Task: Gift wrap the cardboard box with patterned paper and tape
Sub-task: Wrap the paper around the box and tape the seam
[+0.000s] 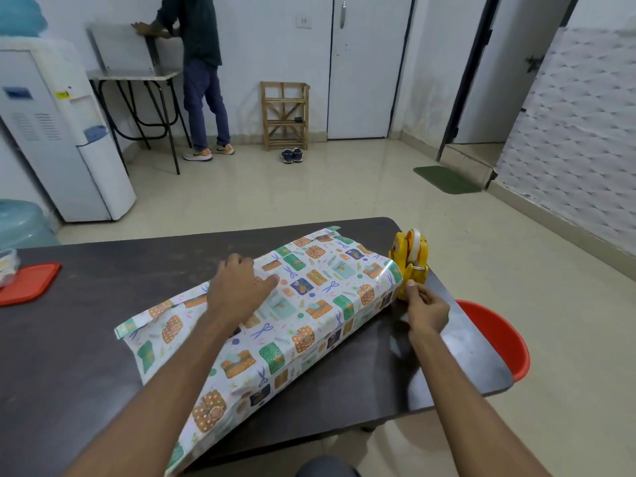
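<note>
Patterned paper (309,304) printed with gifts and scissors lies folded over the box on the dark table (86,339); the box itself is hidden under it. My left hand (237,287) rests flat on top of the paper, pressing the overlap down. A yellow tape dispenser (411,259) with a white roll stands at the paper's right end. My right hand (425,309) sits just below the dispenser's front, its thumb and fingers pinched together at the tape end; the tape is too thin to make out.
A red lid (27,284) and a plastic container (7,263) lie at the table's left edge. A red chair (499,335) sits beyond the right edge. Far back stand a person (203,74), a water dispenser (55,132) and a wooden rack (284,115).
</note>
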